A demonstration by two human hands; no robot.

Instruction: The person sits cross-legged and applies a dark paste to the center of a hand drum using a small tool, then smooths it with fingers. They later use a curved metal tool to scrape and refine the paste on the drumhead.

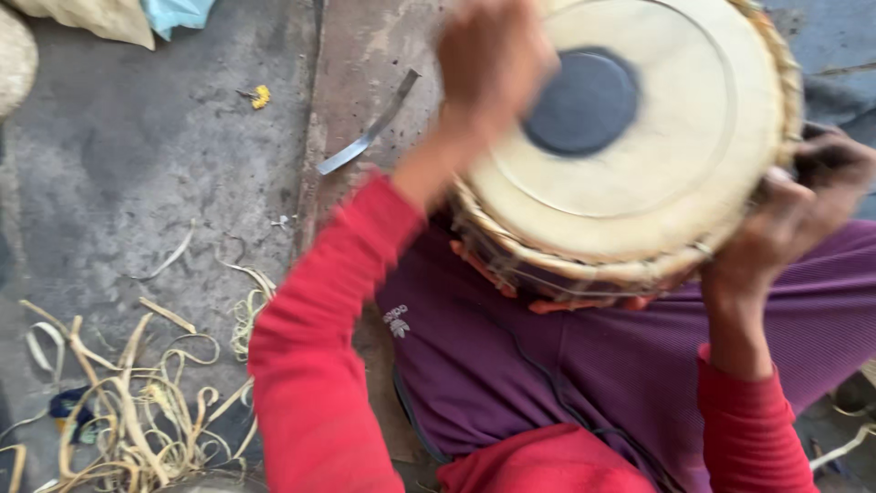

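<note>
A hand drum (630, 155) with a pale skin head and a dark round centre patch is held tilted on a lap covered in purple cloth, gripped at its right rim by the right hand (803, 205), whose fingers are curled around the laced edge. The left hand (488, 59) is seen blurred over the drumhead's left side, seemingly loosely closed; whether anything is held cannot be told. Farther left, pale hide strips (137, 402) and a metal blade (370, 135) are scattered on the concrete floor (137, 164).

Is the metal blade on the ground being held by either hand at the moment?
No, the blade lies alone on the ground, while the left hand and right hand are on the drum.
</note>
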